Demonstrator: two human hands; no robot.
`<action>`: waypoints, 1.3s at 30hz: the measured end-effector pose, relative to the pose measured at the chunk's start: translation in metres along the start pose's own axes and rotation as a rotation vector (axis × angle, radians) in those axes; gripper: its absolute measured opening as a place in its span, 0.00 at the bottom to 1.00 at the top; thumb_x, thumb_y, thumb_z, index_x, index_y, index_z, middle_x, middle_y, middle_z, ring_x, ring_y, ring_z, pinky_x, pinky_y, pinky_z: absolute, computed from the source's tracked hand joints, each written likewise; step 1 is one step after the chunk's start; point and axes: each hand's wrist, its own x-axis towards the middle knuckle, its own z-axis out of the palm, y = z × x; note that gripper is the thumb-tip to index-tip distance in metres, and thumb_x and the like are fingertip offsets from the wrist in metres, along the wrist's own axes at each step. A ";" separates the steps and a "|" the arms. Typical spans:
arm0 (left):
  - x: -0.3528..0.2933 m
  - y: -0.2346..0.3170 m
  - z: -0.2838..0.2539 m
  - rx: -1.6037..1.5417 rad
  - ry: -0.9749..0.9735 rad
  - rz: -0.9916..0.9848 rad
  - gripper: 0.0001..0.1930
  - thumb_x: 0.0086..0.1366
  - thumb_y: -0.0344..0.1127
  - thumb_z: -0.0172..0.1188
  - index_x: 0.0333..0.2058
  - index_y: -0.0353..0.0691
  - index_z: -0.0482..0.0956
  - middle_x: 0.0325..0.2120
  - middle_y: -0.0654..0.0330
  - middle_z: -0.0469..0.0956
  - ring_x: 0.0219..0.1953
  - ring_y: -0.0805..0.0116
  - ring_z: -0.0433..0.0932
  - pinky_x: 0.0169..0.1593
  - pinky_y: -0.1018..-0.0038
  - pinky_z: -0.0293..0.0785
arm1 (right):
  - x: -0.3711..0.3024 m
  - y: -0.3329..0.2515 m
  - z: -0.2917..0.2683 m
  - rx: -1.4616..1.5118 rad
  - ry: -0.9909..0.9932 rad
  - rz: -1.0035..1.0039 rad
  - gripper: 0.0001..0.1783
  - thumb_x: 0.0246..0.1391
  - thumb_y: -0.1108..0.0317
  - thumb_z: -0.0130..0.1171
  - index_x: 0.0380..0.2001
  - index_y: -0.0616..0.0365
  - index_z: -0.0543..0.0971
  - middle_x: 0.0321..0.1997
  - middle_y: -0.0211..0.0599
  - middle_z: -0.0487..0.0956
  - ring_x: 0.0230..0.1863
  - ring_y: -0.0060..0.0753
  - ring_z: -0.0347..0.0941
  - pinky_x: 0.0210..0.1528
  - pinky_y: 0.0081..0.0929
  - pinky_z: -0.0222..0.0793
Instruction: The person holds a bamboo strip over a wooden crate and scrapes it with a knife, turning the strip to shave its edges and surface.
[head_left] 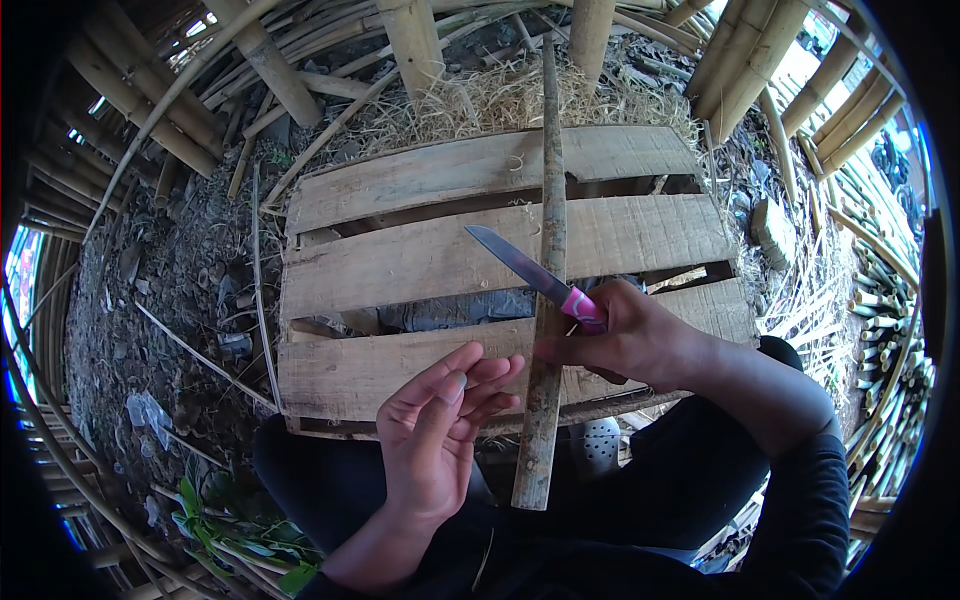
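My right hand (640,338) is closed around the pink-and-white handle of a knife (515,262). The blade points up and to the left, crossing over a long split bamboo strip (553,190). That strip lies lengthwise across a slatted wooden table (400,265), its near end jutting past the front edge above my lap. The thumb of my right hand is beside the strip, perhaps touching it. Just left of the strip, my left hand (435,425) is raised palm up, fingers loosely bent and slightly apart, with nothing visible in it.
Bamboo posts (412,45) stand behind the table, with pale shavings (480,105) heaped around their feet. Many cut bamboo pieces (885,350) are stacked at the right. Thin strips (205,352) and a green leafy plant (235,535) lie on the stony ground at left.
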 end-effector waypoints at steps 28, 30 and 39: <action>-0.011 0.011 0.009 0.085 -0.171 -0.697 0.23 0.74 0.49 0.38 0.52 0.35 0.66 0.26 0.59 0.71 0.19 0.70 0.74 0.21 0.76 0.74 | -0.001 0.010 0.018 -0.234 0.256 -0.364 0.21 0.59 0.53 0.59 0.31 0.65 0.76 0.16 0.30 0.66 0.19 0.21 0.60 0.21 0.28 0.57; -0.011 0.012 0.007 0.018 -0.147 -0.706 0.23 0.74 0.50 0.35 0.49 0.36 0.67 0.22 0.59 0.70 0.15 0.71 0.71 0.17 0.78 0.71 | -0.001 0.004 0.008 -0.138 0.233 -0.256 0.19 0.61 0.56 0.56 0.30 0.65 0.75 0.17 0.30 0.67 0.19 0.21 0.61 0.22 0.27 0.57; 0.000 0.008 0.001 -0.195 0.031 -0.812 0.19 0.74 0.51 0.32 0.34 0.46 0.65 0.09 0.66 0.60 0.05 0.76 0.58 0.08 0.82 0.53 | 0.035 0.014 -0.022 -0.342 0.413 -0.478 0.17 0.64 0.65 0.51 0.22 0.63 0.73 0.18 0.32 0.70 0.20 0.21 0.62 0.24 0.25 0.60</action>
